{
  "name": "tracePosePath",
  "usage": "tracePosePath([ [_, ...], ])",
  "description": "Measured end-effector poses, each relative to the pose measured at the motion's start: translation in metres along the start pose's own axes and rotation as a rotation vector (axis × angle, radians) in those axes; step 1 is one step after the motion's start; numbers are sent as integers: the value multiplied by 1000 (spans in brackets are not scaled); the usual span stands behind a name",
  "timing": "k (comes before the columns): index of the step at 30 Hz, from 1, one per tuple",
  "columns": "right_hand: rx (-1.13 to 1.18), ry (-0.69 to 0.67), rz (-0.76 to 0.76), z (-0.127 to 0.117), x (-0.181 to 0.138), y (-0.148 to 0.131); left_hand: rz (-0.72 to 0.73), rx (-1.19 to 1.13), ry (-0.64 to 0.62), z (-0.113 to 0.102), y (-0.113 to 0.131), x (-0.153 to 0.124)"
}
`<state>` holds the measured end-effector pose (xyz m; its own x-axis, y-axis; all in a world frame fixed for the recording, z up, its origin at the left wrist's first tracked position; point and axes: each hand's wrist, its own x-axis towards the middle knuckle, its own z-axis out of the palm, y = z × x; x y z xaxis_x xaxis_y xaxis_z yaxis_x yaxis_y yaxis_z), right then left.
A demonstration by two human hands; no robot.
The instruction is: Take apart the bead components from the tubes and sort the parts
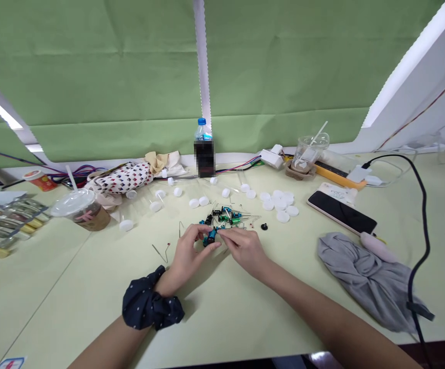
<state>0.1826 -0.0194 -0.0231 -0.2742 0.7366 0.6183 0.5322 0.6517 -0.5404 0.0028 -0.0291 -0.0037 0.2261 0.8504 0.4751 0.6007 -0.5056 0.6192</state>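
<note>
My left hand [191,249] curls its thumb and fingers round a small blue-and-black part [211,237] just above the table. A dark dotted scrunchie [145,300] circles my left wrist. Against the part's right side, my right hand [245,248] is closed in a pinch; what lies between its fingertips is too small to make out. Just beyond both hands is a pile of similar blue, green and black parts [230,217] with thin metal wires. Two bent metal pieces [163,253] lie left of my left hand, and a small black piece [264,226] lies right of the pile.
White round caps [280,201] and clear tubes with white lids [155,205] spread behind the pile. A lidded cup [92,212] stands left. A phone [341,211], grey cloth [364,279] and black cable [424,220] lie right. A bottle [203,133] stands at the back.
</note>
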Motion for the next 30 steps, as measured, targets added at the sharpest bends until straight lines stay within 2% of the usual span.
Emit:
tracePosePath([
  [3, 110, -14, 104, 0, 2, 5, 17, 12, 29, 0, -5, 1],
  [8, 357, -142, 300, 0, 2, 8, 87, -17, -23, -1, -12, 4],
  [11, 456, -151, 366, 0, 1, 6, 114, -27, -38, -2, -11, 4],
  [25, 526, -131, 395, -3, 4, 0, 149, -24, -47, -5, -9, 4],
  [30, 558, -260, 450, -6, 6, 1, 220, 41, -96, -4, -11, 3],
])
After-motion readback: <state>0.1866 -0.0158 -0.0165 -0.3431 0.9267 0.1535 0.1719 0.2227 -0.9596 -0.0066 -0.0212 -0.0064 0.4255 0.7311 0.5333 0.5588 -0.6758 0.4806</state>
